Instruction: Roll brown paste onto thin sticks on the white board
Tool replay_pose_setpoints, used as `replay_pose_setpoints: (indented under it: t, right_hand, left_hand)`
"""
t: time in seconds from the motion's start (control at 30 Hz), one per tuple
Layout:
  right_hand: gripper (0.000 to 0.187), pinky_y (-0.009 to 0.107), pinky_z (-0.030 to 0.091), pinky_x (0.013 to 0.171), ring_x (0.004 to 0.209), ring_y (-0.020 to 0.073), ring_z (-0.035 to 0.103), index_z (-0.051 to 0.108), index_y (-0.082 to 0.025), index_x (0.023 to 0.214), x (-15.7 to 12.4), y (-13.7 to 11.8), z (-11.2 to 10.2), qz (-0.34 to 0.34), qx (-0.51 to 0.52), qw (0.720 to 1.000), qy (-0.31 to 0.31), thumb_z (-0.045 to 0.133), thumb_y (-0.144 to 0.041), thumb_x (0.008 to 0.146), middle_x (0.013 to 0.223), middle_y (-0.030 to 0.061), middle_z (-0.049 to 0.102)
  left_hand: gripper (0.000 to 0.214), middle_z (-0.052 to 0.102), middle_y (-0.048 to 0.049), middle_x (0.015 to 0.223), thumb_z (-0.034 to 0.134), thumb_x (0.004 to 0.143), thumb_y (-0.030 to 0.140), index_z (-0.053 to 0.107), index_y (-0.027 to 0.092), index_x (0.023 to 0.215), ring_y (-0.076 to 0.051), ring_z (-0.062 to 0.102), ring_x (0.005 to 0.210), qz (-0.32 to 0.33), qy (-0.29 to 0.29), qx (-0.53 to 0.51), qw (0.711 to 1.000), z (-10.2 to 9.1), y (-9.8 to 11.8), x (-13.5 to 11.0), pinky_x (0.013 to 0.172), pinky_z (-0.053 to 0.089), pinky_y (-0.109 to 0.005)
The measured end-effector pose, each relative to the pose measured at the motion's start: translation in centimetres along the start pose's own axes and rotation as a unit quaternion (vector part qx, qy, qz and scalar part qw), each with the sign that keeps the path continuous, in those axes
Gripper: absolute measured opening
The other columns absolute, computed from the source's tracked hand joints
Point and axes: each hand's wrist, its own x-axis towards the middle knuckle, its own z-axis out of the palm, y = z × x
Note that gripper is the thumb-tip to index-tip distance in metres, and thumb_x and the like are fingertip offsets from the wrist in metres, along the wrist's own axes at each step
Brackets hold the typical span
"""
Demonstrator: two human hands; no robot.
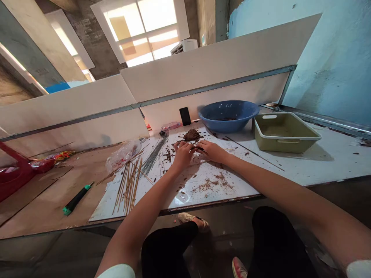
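Your L hand point(182, 155) & R hand point(213, 150) are closed together, fingers curled, pinching a small dark bit point(197, 148) between them; exact item hard to tell. Brown paste lump point(191, 135) sits on white board point(162, 200) just past your fingers, not touching. Bamboo sticks point(127, 189) & thin grey rods point(153, 156) lie left of L hand; blue bowl point(228, 124) beyond lump.

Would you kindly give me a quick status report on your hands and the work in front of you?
Left hand, right hand meeting over a dark strip. Brown paste lump just ahead on the white board. Brown crumbs scattered around.
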Motion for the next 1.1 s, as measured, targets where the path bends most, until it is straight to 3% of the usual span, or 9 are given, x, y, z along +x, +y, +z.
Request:
replay_pose_setpoints:
  t: [0.1, 0.27, 0.4, 0.8, 0.97, 1.1]
  right_hand:
    - [0.015, 0.041, 0.059, 0.098, 0.11, 0.0301, 0.073, 0.074, -0.024, 0.112, 0.15, 0.12, 0.36, 0.01, -0.012, 1.0, -0.011, 0.06, -0.026, 0.116, 0.111, 0.0112, 0.077]
    - [0.008, 0.041, 0.058, 0.097, 0.111, 0.0302, 0.072, 0.074, -0.023, 0.116, 0.12, 0.17, 0.51, 0.006, -0.01, 1.0, -0.004, 0.067, -0.023, 0.112, 0.116, 0.0118, 0.077]
    - [0.013, 0.042, 0.057, 0.1, 0.108, 0.03, 0.072, 0.074, -0.023, 0.112, 0.12, 0.0, 0.37, 0.008, -0.019, 1.0, 0.001, 0.061, -0.021, 0.114, 0.111, 0.0115, 0.077]
    - [0.015, 0.046, 0.057, 0.105, 0.117, 0.0328, 0.069, 0.073, -0.022, 0.115, 0.21, -0.14, -0.09, 0.011, -0.034, 0.999, 0.014, 0.063, -0.014, 0.109, 0.117, 0.0135, 0.077]
    - [0.015, 0.046, 0.057, 0.105, 0.114, 0.0323, 0.07, 0.074, -0.021, 0.113, 0.23, -0.32, 0.0, 0.016, -0.043, 0.999, 0.013, 0.059, -0.02, 0.114, 0.114, 0.0139, 0.077]
    - [0.014, 0.046, 0.057, 0.106, 0.118, 0.0322, 0.069, 0.074, -0.021, 0.118, 0.25, -0.4, 0.04, 0.016, -0.036, 0.999, 0.021, 0.063, -0.017, 0.112, 0.119, 0.0138, 0.077]
  left_hand:
    - [0.025, 0.082, -0.0087, 0.112, 0.059, 0.116, 0.033, 0.078, 0.027, 0.102, -0.032, 0.064, 0.123, -0.005, -0.004, 0.017, 1.0, 0.12, 0.0, 0.03, 0.118, 0.035, -0.057]
    - [0.012, 0.076, -0.0113, 0.131, 0.071, 0.108, 0.025, 0.08, 0.027, 0.101, -0.034, 0.061, 0.128, -0.012, 0.015, 0.03, 0.999, 0.57, -0.11, -0.06, 0.112, 0.039, -0.054]
    - [0.018, 0.076, -0.0106, 0.125, 0.067, 0.111, 0.025, 0.078, 0.027, 0.097, -0.034, 0.061, 0.126, -0.024, 0.024, 0.03, 0.999, 0.75, -0.07, -0.05, 0.113, 0.039, -0.055]
    - [0.009, 0.079, -0.0095, 0.126, 0.075, 0.107, 0.027, 0.08, 0.028, 0.1, -0.035, 0.06, 0.129, -0.03, 0.035, 0.016, 0.999, 0.21, 0.12, 0.03, 0.112, 0.041, -0.055]
    - [0.021, 0.08, -0.0099, 0.125, 0.066, 0.112, 0.026, 0.081, 0.027, 0.097, -0.035, 0.061, 0.127, -0.046, 0.036, 0.035, 0.998, -0.05, 0.34, -0.01, 0.111, 0.043, -0.055]
    - [0.012, 0.08, -0.01, 0.127, 0.072, 0.108, 0.024, 0.082, 0.028, 0.104, -0.035, 0.061, 0.131, -0.052, 0.03, 0.039, 0.997, -0.23, 0.38, -0.03, 0.112, 0.043, -0.053]
